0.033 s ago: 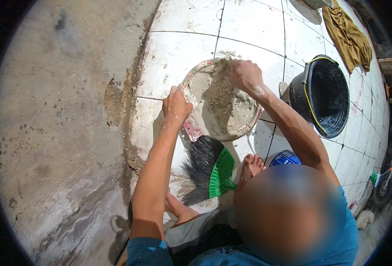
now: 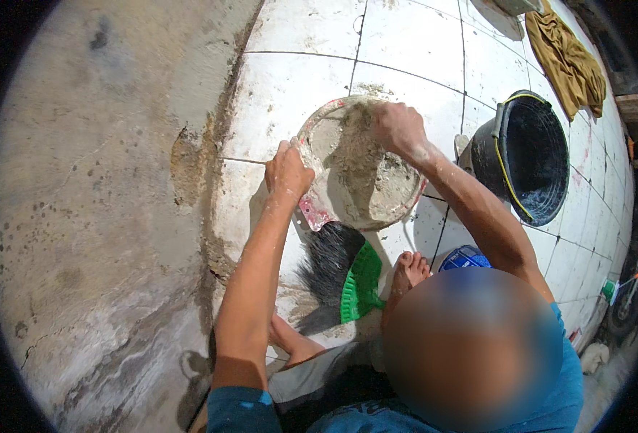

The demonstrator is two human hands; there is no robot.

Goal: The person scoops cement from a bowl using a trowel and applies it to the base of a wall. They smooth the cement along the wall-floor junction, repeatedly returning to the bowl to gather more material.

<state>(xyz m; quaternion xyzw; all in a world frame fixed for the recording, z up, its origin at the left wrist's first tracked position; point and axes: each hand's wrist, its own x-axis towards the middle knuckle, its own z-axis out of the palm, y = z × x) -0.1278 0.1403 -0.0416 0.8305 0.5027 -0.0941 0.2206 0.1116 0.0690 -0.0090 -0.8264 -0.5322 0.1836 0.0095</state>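
A round, mortar-smeared basin [image 2: 322, 113] with reddish patches along its rim stands on the white tiles. Grey wet mortar [image 2: 362, 162] fills much of it. My left hand [image 2: 288, 172] is closed over the basin's left rim. Over the far right part of the mortar is my right hand [image 2: 400, 130], its fingers curled into a fist; whatever it may grip is hidden beneath it. Just below the basin lies a broom head with black bristles [image 2: 328, 261] and a green base [image 2: 363, 283], close to my bare foot [image 2: 410, 271].
To the right stands a black bucket [image 2: 485, 148] with a yellow-edged handle. A brown cloth [image 2: 566, 61] lies beyond it. A blue object [image 2: 465, 257] sits beside my foot, partly covered. Along the left runs a rough cement surface [image 2: 110, 180]. Mortar crumbs dot the tiles.
My right hand has shifted slightly nearer to me over the mortar. The left hand keeps its place on the rim.
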